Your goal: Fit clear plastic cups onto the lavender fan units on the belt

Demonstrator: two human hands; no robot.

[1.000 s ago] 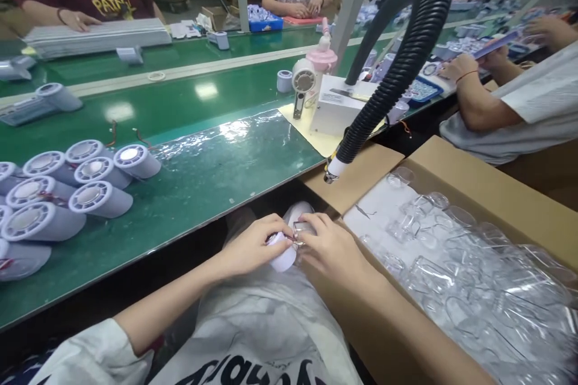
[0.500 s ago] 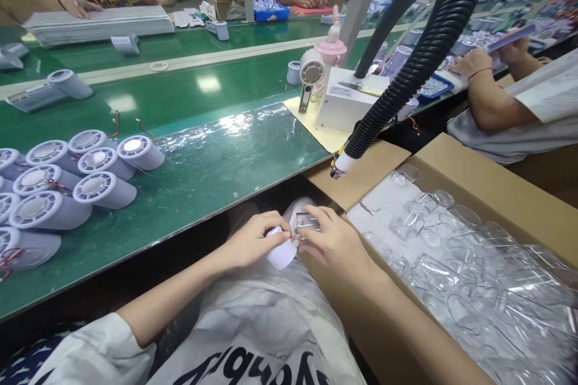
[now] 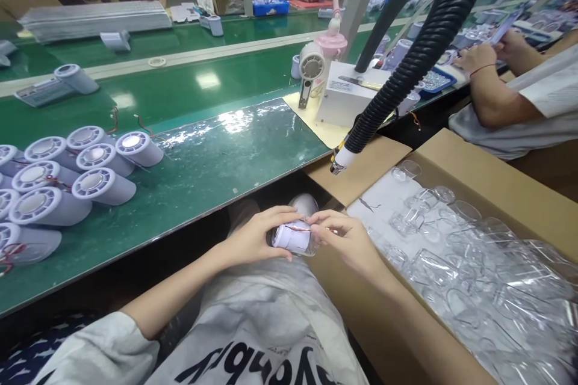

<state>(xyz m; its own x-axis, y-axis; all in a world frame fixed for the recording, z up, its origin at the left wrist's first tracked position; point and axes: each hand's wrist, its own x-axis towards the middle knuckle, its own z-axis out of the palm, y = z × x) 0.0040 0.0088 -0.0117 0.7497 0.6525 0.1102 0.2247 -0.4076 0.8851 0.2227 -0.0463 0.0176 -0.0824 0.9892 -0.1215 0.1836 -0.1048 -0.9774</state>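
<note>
My left hand (image 3: 259, 234) is wrapped round a small lavender cylinder (image 3: 289, 240), which looks like a fan housing, held above my lap. A clear plastic sleeve (image 3: 310, 248) shows at the cylinder's right end. Along its upper side runs a thin red and dark wire (image 3: 295, 228). The fingertips of my right hand (image 3: 345, 237) pinch this wire near the cylinder's right end, with a small white connector (image 3: 334, 231) poking out past the fingers. Part of the cylinder is hidden by my left fingers.
Several lavender fan housings (image 3: 103, 186) stand on the green bench (image 3: 203, 174) to the left. A cardboard box (image 3: 506, 174) of clear plastic sleeves (image 3: 451, 264) is at my right. A black flexible hose (image 3: 397, 84) hangs over the bench edge. Co-workers sit across and at right.
The cylinder has turned to lie sideways in my left hand, with the clear sleeve now visible at its end. My right hand has shifted slightly right and pinches the wire.
</note>
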